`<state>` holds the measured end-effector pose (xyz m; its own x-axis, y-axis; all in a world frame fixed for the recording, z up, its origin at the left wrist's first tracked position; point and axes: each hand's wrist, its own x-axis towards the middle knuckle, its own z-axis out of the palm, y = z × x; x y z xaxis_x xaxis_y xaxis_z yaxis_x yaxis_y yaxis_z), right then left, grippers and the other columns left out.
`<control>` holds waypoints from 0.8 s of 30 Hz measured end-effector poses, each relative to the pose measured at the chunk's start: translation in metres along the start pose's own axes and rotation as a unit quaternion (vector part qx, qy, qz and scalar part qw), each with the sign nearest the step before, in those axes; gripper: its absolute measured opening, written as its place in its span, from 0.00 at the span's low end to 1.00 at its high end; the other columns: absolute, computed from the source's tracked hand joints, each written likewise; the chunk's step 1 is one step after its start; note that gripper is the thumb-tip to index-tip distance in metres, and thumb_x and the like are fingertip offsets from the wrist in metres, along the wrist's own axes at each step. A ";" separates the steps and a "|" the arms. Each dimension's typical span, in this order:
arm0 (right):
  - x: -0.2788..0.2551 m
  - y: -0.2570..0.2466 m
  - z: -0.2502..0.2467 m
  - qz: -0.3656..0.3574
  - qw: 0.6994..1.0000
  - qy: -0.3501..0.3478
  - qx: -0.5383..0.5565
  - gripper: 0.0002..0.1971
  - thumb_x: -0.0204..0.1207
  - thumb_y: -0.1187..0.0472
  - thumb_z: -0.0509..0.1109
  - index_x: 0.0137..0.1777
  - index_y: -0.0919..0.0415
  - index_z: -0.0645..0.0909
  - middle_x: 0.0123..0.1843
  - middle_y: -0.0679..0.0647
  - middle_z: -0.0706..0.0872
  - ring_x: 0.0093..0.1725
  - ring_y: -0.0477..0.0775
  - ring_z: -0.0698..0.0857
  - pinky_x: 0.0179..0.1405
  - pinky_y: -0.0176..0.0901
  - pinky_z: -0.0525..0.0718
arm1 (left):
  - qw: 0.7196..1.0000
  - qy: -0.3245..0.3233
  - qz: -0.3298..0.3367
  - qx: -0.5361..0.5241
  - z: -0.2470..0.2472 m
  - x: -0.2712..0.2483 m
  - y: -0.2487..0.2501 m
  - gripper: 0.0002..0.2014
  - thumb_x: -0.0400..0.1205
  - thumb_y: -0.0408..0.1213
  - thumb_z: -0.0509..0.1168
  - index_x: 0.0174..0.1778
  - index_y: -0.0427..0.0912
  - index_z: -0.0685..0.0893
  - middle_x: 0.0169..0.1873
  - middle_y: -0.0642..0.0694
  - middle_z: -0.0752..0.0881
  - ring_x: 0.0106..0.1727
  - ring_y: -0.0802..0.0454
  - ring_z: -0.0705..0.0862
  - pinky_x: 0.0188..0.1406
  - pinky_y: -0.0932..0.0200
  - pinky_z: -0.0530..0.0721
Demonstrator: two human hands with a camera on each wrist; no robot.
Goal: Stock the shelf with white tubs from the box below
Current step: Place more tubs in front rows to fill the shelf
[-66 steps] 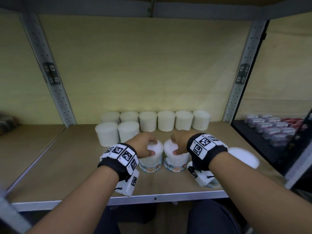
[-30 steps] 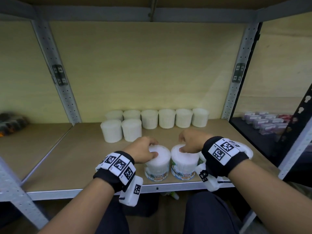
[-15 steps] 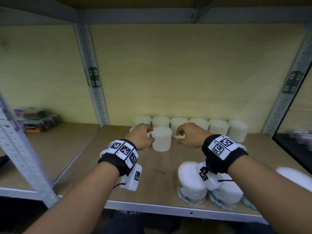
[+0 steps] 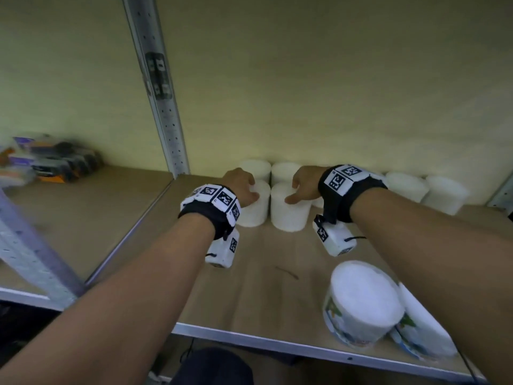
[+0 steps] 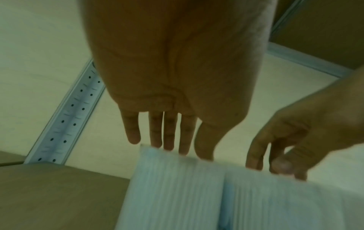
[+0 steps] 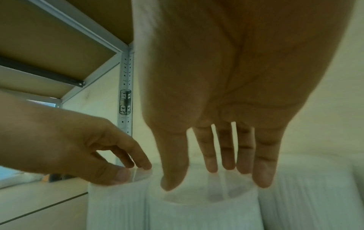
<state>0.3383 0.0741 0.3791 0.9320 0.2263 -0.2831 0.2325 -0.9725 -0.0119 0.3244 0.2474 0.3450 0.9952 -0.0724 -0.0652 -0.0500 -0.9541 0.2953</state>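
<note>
The left hand (image 4: 241, 187) clasps the top of the left tub (image 4: 254, 211), thumb on its near side and fingers curled over the lid. The right hand (image 4: 305, 184) grips the top of the right tub (image 4: 290, 216) likewise. Both tubs stand touching on the shelf (image 4: 249, 290), just right of the post (image 4: 163, 107).

The left hand (image 4: 241, 186) has left the labelled tubs (image 4: 363, 304) at the shelf's (image 4: 249, 295) front edge and now grips a plain tub (image 4: 254, 211) farther back; the right hand (image 4: 305, 184) likewise grips its neighbour (image 4: 290, 216).
</note>
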 end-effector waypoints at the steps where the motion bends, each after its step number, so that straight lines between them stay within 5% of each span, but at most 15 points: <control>1: 0.004 -0.001 0.001 0.004 1.000 -0.003 -0.005 0.34 0.76 0.41 0.68 0.72 0.67 0.75 0.71 0.60 0.80 0.68 0.60 0.80 0.68 0.48 0.78 | 1.000 0.004 0.002 0.006 0.004 0.002 -0.002 0.26 0.82 0.46 0.64 0.76 0.42 0.72 0.75 0.40 0.69 0.75 0.42 0.70 0.73 0.51 0.72; 18: 0.016 -0.007 0.004 -0.008 0.998 -0.002 -0.061 0.30 0.77 0.48 0.70 0.73 0.67 0.74 0.71 0.60 0.80 0.69 0.59 0.80 0.67 0.46 0.78 | 0.998 0.047 0.028 -0.033 0.013 0.002 -0.009 0.24 0.81 0.45 0.66 0.72 0.42 0.77 0.71 0.42 0.75 0.74 0.43 0.71 0.73 0.51 0.71; 24: 0.007 -0.001 0.002 -0.049 0.998 -0.004 -0.041 0.27 0.77 0.67 0.70 0.76 0.60 0.71 0.75 0.58 0.74 0.71 0.59 0.77 0.64 0.43 0.78 | 0.997 0.055 0.026 -0.038 0.015 0.002 -0.008 0.23 0.81 0.44 0.65 0.72 0.42 0.77 0.70 0.41 0.75 0.73 0.43 0.70 0.73 0.50 0.71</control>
<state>0.3440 0.0763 0.3753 0.9011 0.3200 -0.2927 0.3456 -0.9376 0.0390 0.3254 0.2509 0.3278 0.9949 -0.0847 0.0547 -0.0989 -0.9250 0.3669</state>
